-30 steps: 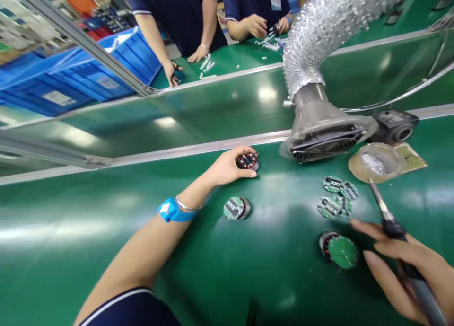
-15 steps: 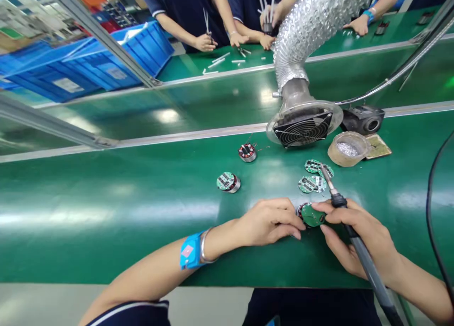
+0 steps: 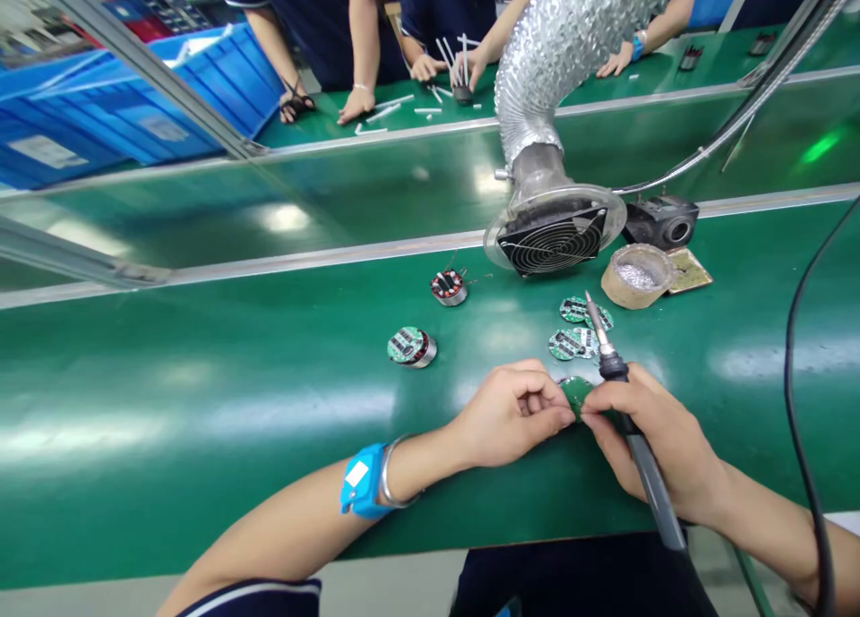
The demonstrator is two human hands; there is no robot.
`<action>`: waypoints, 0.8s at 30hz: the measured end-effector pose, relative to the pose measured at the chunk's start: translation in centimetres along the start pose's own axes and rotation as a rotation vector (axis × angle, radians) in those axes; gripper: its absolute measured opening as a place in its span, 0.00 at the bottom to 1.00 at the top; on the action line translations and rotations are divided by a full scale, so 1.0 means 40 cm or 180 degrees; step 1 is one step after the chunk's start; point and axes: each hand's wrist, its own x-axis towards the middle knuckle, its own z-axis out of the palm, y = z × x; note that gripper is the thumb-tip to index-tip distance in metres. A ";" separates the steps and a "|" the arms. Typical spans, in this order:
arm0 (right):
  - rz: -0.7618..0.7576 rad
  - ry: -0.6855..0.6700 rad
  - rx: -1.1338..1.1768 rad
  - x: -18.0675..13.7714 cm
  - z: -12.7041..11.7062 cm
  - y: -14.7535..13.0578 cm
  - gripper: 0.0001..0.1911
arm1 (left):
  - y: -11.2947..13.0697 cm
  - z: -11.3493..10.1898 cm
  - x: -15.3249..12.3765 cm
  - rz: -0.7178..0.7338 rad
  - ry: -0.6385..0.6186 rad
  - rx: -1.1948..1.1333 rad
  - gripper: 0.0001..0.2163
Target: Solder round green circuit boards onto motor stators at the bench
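Observation:
My left hand (image 3: 511, 415) and my right hand (image 3: 645, 442) meet over a round green circuit board (image 3: 576, 391) on the green belt (image 3: 202, 411); fingers of both pinch its edges. A soldering iron (image 3: 632, 429) also lies gripped in my right hand, its tip pointing up and away toward a cluster of several small round boards (image 3: 578, 328). On my left wrist sits a blue strap (image 3: 363, 481). Two round wound motor parts rest farther out: one with a green board on top (image 3: 411, 346), one with red coils (image 3: 448, 287).
A fume fan on a silver flexible duct (image 3: 554, 232) faces me, beside a tin of solder wool (image 3: 635, 277) and a black device (image 3: 662, 221). A black cable (image 3: 803, 402) hangs at right. Across the far belt, other people handle white sticks; blue crates stand at left.
My left hand left the red-coil motor part and came back to the green board near me. My right hand with the iron closed in on that board too, and the view tilted down.

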 end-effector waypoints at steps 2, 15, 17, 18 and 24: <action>-0.0092 -0.0019 -0.0071 -0.008 0.004 0.008 0.14 | -0.001 0.009 -0.004 0.0098 0.0202 0.0085 0.04; 0.0159 -0.0306 -0.0419 -0.077 -0.169 -0.054 0.22 | -0.012 0.032 -0.016 0.1239 0.0671 0.1164 0.03; 0.0329 -0.0318 -0.0372 -0.085 -0.173 -0.059 0.19 | -0.013 0.032 -0.017 0.1319 0.0713 0.1266 0.03; 0.0340 -0.0302 -0.0312 -0.085 -0.171 -0.058 0.18 | -0.014 0.033 -0.017 0.1358 0.0729 0.1327 0.03; 0.0113 -0.0303 -0.0274 -0.061 -0.150 -0.047 0.15 | -0.014 0.037 -0.019 0.1468 0.0808 0.1628 0.03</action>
